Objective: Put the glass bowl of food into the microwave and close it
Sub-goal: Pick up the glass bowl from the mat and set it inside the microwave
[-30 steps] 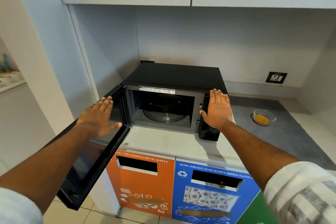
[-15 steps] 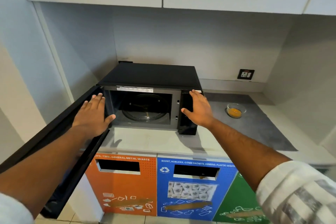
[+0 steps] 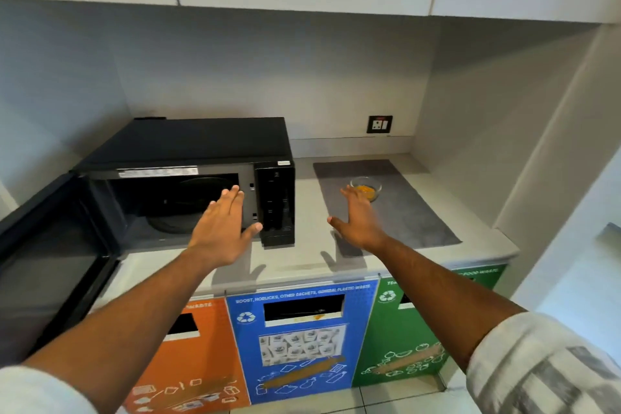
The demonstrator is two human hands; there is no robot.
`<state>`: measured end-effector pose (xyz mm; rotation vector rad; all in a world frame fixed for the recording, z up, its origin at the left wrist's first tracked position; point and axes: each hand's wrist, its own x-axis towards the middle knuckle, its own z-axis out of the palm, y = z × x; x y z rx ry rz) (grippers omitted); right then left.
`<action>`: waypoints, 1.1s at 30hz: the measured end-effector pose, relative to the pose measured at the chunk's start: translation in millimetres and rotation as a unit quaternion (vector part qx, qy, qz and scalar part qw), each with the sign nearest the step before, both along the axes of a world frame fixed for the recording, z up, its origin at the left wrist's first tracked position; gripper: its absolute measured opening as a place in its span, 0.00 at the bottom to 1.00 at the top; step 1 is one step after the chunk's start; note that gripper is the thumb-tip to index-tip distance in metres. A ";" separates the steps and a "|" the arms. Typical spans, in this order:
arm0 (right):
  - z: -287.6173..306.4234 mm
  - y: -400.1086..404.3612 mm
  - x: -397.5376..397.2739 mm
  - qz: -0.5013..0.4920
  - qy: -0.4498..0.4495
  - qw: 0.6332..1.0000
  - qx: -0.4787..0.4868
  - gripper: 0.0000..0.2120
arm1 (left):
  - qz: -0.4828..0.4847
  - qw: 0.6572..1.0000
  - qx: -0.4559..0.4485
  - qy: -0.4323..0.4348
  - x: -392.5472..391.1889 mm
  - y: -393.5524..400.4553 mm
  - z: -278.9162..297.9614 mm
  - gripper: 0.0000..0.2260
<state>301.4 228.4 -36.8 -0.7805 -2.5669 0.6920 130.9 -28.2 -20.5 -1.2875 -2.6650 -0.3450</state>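
Note:
A black microwave point(image 3: 188, 144) stands on the counter at the left, its door point(image 3: 50, 265) swung wide open to the left and the turntable visible inside. A small glass bowl point(image 3: 368, 186) with yellow food sits on a grey mat point(image 3: 413, 212) to the right of the microwave. My left hand point(image 3: 220, 232) hovers open in front of the microwave's cavity, holding nothing. My right hand point(image 3: 358, 218) reaches over the mat with fingers spread, its fingertips just short of the bowl's near side.
A wall socket point(image 3: 379, 124) sits behind the mat. White cabinets hang overhead, and a wall closes the counter's right side. Below the counter edge are orange point(image 3: 201, 363), blue point(image 3: 299, 339) and green point(image 3: 410, 339) waste bins with slots.
My left hand left the door and moved right, before the cavity. My right hand left the microwave's control panel and reached toward the bowl. The view shifted right.

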 end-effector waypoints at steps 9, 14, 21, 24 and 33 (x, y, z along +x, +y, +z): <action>-25.4 83.1 44.8 -0.022 0.020 0.998 -0.059 0.36 | -0.023 0.995 0.008 -0.096 58.6 113.1 -21.9 0.39; -47.9 127.8 56.7 -0.047 0.028 0.991 -0.119 0.35 | -0.006 0.988 0.019 -0.154 78.0 161.6 -48.4 0.37; -78.1 184.7 50.7 -0.071 0.054 0.975 -0.202 0.30 | 0.033 0.973 0.050 -0.223 83.6 223.9 -82.7 0.34; -92.6 205.2 39.0 -0.086 0.064 0.967 -0.231 0.28 | 0.048 0.966 0.081 -0.242 73.1 254.0 -93.1 0.32; -138.1 273.9 -20.2 -0.114 0.132 0.941 -0.291 0.11 | 0.058 0.922 0.194 -0.331 28.5 357.6 -138.2 0.27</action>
